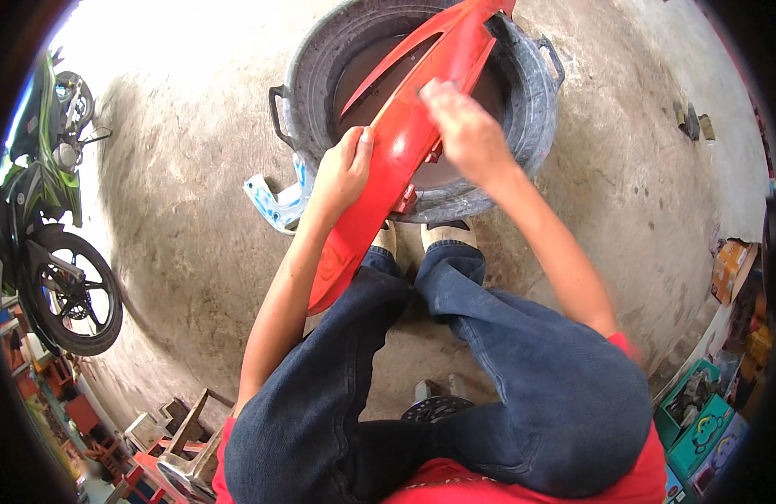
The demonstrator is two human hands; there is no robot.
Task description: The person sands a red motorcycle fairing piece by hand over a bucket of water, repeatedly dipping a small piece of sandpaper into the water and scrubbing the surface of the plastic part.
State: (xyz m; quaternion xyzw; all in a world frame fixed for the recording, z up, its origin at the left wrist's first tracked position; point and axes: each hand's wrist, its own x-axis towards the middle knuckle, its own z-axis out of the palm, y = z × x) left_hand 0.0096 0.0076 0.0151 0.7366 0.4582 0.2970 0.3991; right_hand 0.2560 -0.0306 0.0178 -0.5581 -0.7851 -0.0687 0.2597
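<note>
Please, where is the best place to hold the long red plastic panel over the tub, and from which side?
Probably the red panel is best gripped on its long side edge near the middle, from the left, where the left hand clasps it. It slants over the tub, lower end at the knee, so a mid grip should balance it.

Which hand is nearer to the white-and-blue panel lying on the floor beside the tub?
Left. The left hand holds the red panel just right of the white-and-blue panel; the right hand is farther right, over the tub.
</note>
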